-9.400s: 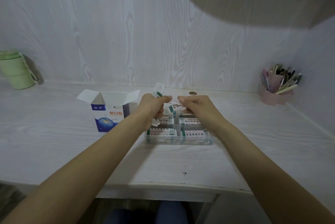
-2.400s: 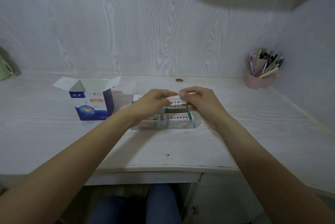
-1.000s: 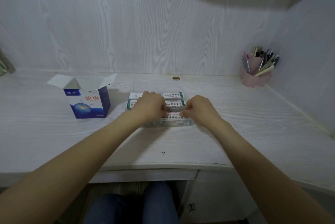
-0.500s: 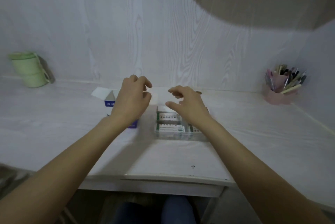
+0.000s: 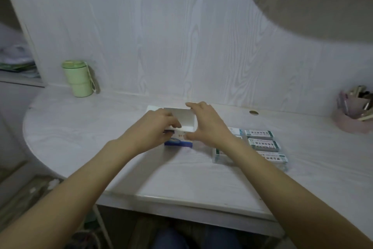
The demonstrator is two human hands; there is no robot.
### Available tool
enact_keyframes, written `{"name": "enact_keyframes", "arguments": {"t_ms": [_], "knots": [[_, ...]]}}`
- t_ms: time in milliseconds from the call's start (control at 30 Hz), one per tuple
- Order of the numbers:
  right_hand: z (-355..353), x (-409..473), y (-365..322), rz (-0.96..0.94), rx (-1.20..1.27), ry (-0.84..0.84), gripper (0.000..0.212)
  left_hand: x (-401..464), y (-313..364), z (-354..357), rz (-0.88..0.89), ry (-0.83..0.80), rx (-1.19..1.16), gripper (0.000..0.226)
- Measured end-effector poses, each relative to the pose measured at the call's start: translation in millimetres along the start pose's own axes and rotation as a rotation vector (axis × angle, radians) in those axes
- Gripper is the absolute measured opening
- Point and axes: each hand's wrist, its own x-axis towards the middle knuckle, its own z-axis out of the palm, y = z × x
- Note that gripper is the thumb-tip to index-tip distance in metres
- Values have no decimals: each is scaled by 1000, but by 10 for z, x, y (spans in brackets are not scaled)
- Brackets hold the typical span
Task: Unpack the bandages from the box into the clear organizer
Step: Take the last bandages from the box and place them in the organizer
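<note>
A pale desk with a white wood-grain surface runs along a wall panelled in the same finish, with a rounded shelf overhanging at upper right. Near the middle of the desk stands the small blue-and-white cardboard bandage box, its white top flaps open. The left hand is at the box's near left edge, fingers curled over the rim; whether they pinch a flap cannot be told. The right hand is spread wide against the box's right side, thumb low on the front and fingers reaching over the far flap. Just right of the box, behind the right forearm, lies the clear plastic organizer, filled with white bandage packets with green-edged labels. A light green lidded cup stands far left by the wall, and a pink pen holder full of pens sits at far right.
</note>
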Motion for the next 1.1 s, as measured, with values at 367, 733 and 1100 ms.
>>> {"name": "enact_keyframes", "arguments": {"t_ms": [367,733,1100], "knots": [[242,-278,65,-268,25,425,80,-117,122,271,84,48,213,39],[165,-250,60,-305,47,464,77,76,395,204,-29,-131,546,32],[145,-210,49,-319,183,448,72,285,432,169,-139,-220,250,34]]}}
